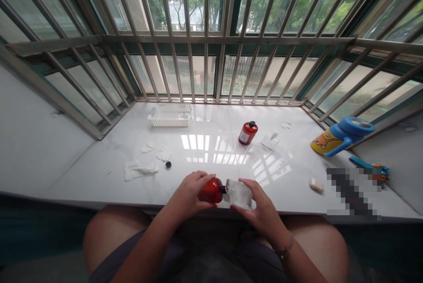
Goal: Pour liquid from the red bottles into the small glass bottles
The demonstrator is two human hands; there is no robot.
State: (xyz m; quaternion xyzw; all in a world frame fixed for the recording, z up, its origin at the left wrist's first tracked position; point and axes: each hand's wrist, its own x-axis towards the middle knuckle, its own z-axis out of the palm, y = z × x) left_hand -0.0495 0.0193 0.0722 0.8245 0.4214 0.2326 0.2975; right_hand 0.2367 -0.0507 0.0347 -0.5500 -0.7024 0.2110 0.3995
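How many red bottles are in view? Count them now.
2. One red bottle stands upright on the sill; the second red bottle is held sideways in the left hand, its neck meeting a clear bottle in the right hand.

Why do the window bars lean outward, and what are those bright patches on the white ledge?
Head view: a wide lens splays the window bars outward; the patches on the marble ledge are window glare; a pixelated block at lower right hides something.
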